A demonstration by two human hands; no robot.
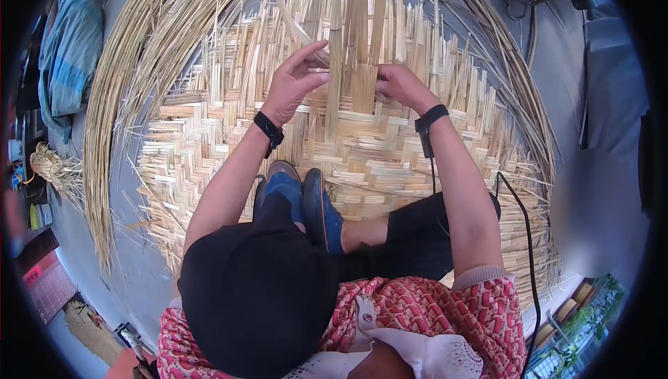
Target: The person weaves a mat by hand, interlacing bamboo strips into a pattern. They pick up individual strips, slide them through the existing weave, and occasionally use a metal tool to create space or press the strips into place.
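Note:
A woven mat of flat pale strips (362,149) lies under and in front of my feet, its loose ends pointing away from me. Several long upright strips (335,52) rise between my hands. My left hand (298,83) is at their left side, with fingers and thumb apart and the fingertips close to a strip. On the right, my right hand (403,87) is closed at the edge of the strips, its fingers curled; what the fingertips grip is hidden. Both wrists wear black bands.
Bundles of long stalks (132,73) curve around the mat on the left, and more (515,52) on the right. Blue shoes (323,215) rest on the mat. A black cable (530,254) runs at the right. Blue cloth (69,52) lies at the far left.

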